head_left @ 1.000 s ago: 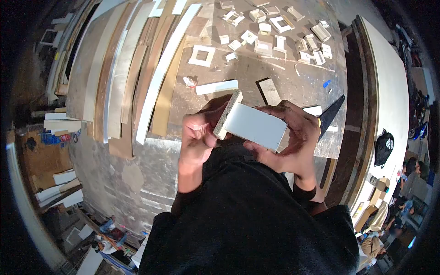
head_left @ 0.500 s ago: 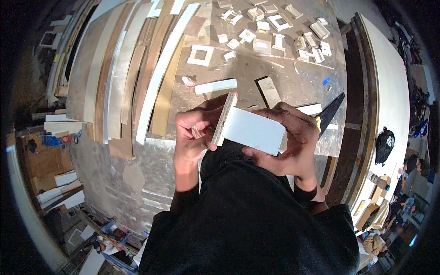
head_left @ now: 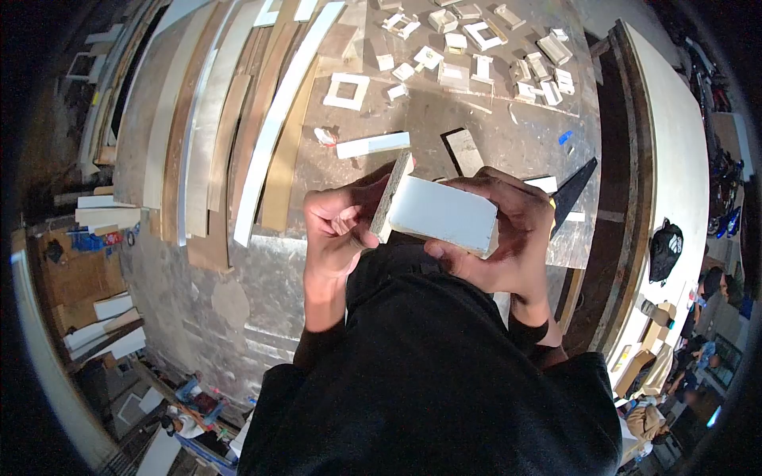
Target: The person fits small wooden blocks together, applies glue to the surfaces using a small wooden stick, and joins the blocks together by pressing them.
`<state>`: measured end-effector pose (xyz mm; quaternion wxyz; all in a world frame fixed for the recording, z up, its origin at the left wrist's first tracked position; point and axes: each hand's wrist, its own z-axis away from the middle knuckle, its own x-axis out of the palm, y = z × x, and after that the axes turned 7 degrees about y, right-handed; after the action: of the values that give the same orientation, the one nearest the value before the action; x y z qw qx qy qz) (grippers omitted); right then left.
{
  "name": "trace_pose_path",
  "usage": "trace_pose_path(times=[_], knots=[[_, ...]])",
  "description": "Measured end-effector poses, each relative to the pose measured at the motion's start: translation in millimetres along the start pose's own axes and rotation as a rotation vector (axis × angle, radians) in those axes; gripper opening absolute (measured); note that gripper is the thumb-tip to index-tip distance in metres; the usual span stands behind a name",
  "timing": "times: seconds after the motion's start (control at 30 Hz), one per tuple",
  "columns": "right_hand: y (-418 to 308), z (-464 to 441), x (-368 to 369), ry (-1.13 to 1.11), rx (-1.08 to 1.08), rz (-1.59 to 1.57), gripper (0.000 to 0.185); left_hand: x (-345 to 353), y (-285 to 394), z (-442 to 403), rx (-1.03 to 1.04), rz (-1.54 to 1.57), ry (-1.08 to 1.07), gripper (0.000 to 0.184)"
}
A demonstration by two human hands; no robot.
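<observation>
My left hand point(head_left: 337, 226) grips a narrow wood piece point(head_left: 390, 198) that shows a rough edge. In my right hand point(head_left: 512, 230) is a white block point(head_left: 440, 213), held between thumb and fingers. The block's left end meets the narrow piece, roughly at a right angle; whether they are fixed together I cannot tell. Beyond my hands lie a white strip point(head_left: 373, 145) and a small board point(head_left: 464, 152). A dark saw blade point(head_left: 573, 194) shows just right of my right hand.
Long boards point(head_left: 278, 127) lie across the worktable point(head_left: 214, 305) at the left. Several small wooden assemblies point(head_left: 482, 70) and a square frame point(head_left: 346, 91) are at the back. A white-topped table point(head_left: 675, 135) with a black bag point(head_left: 665, 251) stands at the right.
Both hands have tilted the pieces slightly back and forth, and the block's front edge shows more now than half a second ago. Both hands have kept their grip.
</observation>
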<state>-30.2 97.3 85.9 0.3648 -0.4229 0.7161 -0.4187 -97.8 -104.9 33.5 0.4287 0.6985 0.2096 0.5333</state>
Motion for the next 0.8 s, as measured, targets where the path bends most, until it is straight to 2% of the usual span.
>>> trace_pose_path(times=[0.8], knots=[[1.8,2.2,-0.7,0.011,0.070,-0.025,0.044,3.1,-2.2,-1.1,0.006,0.010,-0.004,0.064]])
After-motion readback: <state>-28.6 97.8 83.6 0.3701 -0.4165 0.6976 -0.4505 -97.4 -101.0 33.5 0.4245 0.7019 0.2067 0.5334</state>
